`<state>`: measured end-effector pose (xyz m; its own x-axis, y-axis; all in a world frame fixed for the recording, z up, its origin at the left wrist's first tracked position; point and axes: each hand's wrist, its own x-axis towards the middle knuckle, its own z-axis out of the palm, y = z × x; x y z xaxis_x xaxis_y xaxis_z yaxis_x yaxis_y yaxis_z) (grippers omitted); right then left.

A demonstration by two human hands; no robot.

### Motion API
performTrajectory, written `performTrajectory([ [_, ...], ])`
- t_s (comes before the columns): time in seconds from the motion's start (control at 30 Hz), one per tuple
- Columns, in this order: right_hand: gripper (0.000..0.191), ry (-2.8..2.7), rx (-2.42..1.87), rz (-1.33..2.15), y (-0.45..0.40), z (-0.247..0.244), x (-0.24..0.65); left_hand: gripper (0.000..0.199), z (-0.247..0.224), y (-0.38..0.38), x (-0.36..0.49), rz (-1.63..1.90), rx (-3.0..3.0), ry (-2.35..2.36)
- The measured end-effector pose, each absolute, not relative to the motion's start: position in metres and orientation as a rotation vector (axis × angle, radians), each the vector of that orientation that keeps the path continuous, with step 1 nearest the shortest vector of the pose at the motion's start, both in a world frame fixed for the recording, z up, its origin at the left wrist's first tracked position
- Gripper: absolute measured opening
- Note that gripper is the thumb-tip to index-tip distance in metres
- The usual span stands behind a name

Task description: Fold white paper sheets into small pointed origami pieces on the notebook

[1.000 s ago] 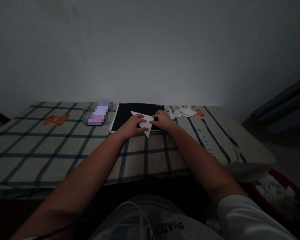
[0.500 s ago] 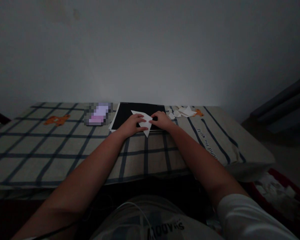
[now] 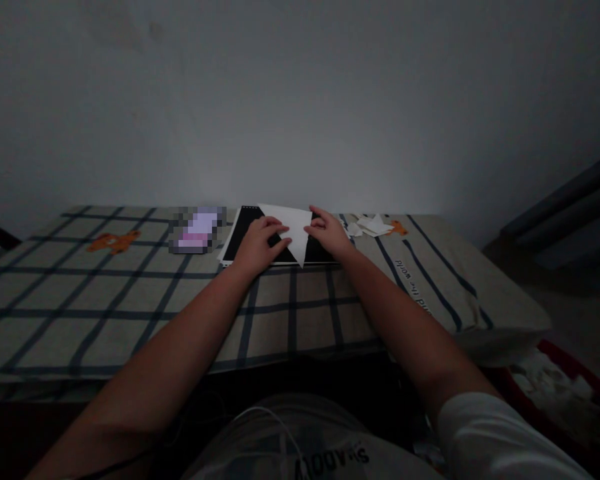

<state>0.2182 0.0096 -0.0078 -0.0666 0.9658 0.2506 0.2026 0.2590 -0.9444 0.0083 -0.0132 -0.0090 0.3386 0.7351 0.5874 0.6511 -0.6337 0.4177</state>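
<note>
A white sheet of paper [image 3: 293, 225], folded to a downward point, lies over a black-covered spiral pad [image 3: 240, 233]. My left hand [image 3: 263, 243] holds its left edge, with the fingertips on top of the sheet and the thumb at the slanted side. At the right edge, my right hand [image 3: 331, 233] grips the paper between thumb and fingers, with the index finger raised along the upper corner. The paper's tip reaches the pad's near edge. What lies under the fingers is hidden.
A phone [image 3: 199, 230], blurred out, lies left of the pad. Several white paper scraps [image 3: 375, 225] are on the right. A checked cloth [image 3: 180, 293] covers the table against the wall [image 3: 300, 100]. A red container [image 3: 575, 370] with crumpled white pieces stands low at the right.
The paper has opened out into a larger shape and shifted slightly away from me. My hands have moved apart, the left a little left and the right a little right.
</note>
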Motion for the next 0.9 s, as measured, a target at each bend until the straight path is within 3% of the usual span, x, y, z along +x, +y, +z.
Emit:
performTrajectory([
  [0.23,0.026,-1.327,-1.094,1.047,0.008,-0.003,0.219,0.031,-0.008,-0.013,0.01,1.267,2.294,1.241],
  [0.57,0.031,-1.404,-1.003,1.076,0.003,0.001,0.215,0.06,-0.007,-0.018,0.02,1.156,1.813,0.957],
  [0.9,0.033,-1.636,-0.907,1.109,-0.006,0.001,0.212,0.066,-0.004,-0.02,0.023,1.133,1.604,0.883],
])
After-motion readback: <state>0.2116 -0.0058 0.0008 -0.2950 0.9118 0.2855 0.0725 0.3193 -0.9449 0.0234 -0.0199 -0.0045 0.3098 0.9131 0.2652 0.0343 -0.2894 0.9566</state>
